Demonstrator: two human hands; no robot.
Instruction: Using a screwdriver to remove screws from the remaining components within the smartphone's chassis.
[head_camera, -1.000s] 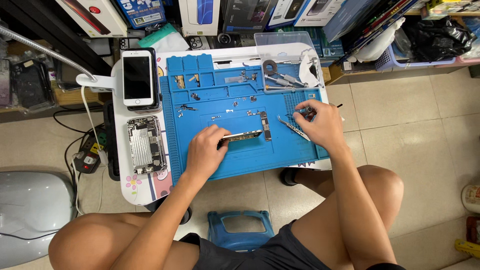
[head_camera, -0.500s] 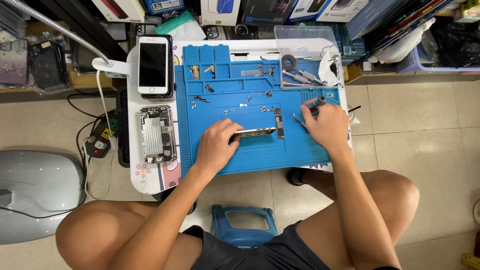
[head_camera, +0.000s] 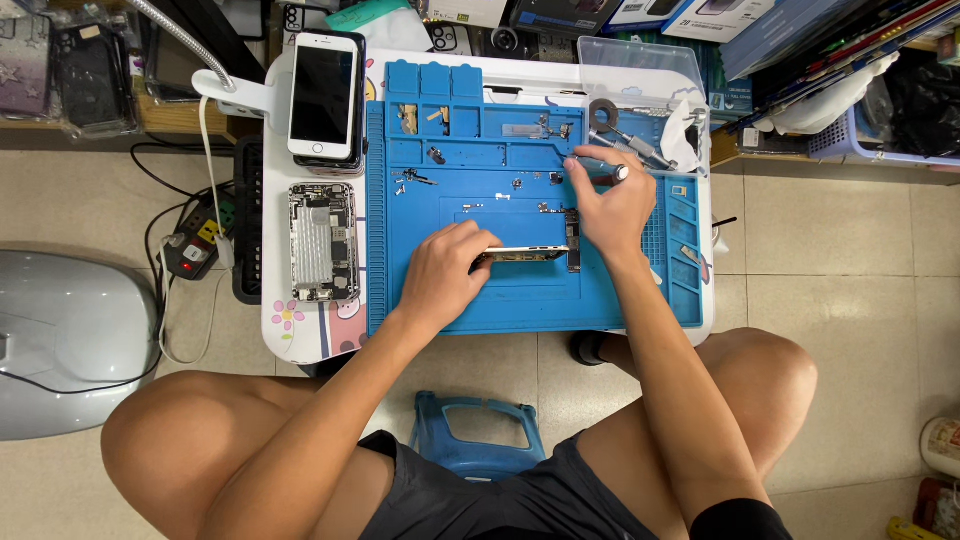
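While the left hand curls down on a thin metal phone frame at mid blue repair mat, fingers closed on its left end, the right hand sits just right & far of it, pinched shut round a small screwdriver w/ silver tip end pointing right. Frame lies flat, approx. centre of mat. Left of mat: opened phone w/ insides showing, and farther back a white phone, screen dark. Clear plastic tray w/ tools at far right corner.
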